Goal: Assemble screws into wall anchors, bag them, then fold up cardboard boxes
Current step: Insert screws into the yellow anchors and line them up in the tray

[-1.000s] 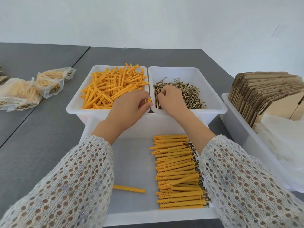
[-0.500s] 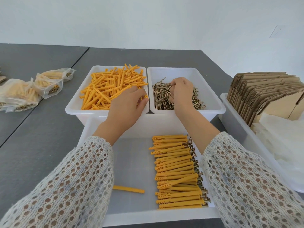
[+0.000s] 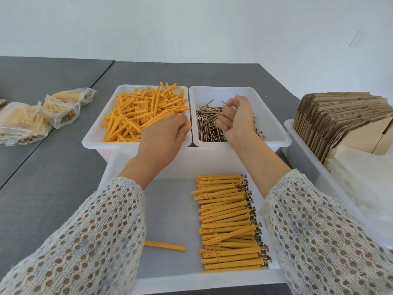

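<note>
Nearby, bagged anchors (image 3: 32, 122) (left) and flat cardboard (image 3: 340, 120).

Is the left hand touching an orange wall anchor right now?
Touching. The head view shows the left hand over the anchor bin, its fingers pinching an orange wall anchor whose end pokes out.

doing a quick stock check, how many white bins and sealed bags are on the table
white bins: 4 (anchor bin, screw bin, front bin, cardboard bin)
filled clear bags: 3 visible (near bag, middle bag, far bag)
total: 7
</note>
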Demonstrator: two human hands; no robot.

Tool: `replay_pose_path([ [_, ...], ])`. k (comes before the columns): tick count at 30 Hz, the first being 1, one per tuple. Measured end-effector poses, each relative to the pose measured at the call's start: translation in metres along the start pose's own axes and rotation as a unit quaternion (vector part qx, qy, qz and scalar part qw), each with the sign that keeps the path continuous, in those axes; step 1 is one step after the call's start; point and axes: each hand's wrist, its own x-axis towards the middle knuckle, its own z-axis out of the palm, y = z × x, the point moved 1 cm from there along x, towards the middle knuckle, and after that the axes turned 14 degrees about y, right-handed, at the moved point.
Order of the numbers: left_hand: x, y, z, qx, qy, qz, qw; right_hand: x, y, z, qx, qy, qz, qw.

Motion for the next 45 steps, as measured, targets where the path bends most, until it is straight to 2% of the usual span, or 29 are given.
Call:
replay_pose_path([
  [3, -0.001, 0.001, 0.0, 0.003, 0.013, 0.0, 1.0, -0.004, 0.002, 0.004, -0.067, -0.052, -0.002, 0.996],
  [6, 0.0, 0.001, -0.001, 0.001, 0.029, 0.001, 1.0, -0.007, 0.004, 0.007, -0.128, -0.048, -0.042, 0.99],
  [14, 0.0, 0.001, -0.001, 0.064, 0.071, 0.021, 0.995, -0.004, 0.0, 0.004, -0.115, -0.002, -0.069, 0.991],
  [27, 0.001, 0.006, -0.004, 0.077, 0.057, 0.013, 0.995, -0.002, 0.001, 0.003, -0.151, 0.047, -0.084, 0.984],
  [33, 0.002, 0.007, -0.004, 0.078, 0.028, 0.034, 0.996, -0.009, 0.006, 0.009, -0.183, -0.007, -0.142, 0.973],
  [40, 0.001, 0.007, -0.002, 0.063, 0.029, 0.023, 0.997, -0.026, 0.018, 0.023, -0.234, -0.213, -0.148, 0.937],
  [42, 0.001, 0.007, -0.002, 0.048, 0.045, -0.001, 0.998, -0.027, 0.017, 0.023, -0.206, -0.213, -0.133, 0.946],
  [45, 0.005, 0.01, -0.007, 0.003, 0.089, -0.012, 0.996, -0.02, 0.01, 0.02, -0.16, -0.134, -0.135, 0.969],
])
